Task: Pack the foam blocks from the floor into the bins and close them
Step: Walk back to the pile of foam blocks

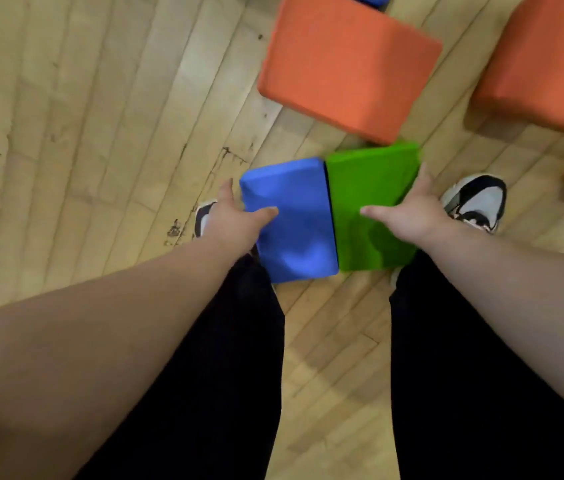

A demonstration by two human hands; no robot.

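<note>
Head view: scuffed plank floor [100,133]. A big soft-cornered orange block [346,64] lies at 12 o'clock. A smooth blue block [294,220] and a green block [367,206] touch side by side. The left hand [235,216] grips blue's 9 o'clock edge and the right hand [412,213] grips green's 3 o'clock edge, thumbs on top.

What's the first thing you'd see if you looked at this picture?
Right in the middle, a blue block and a green block sit side by side, squeezed together. The left hand holds the blue one and the right hand holds the green one, thumbs on top. Past them, near the top right, big orange blocks lie on the wooden floor.
</note>
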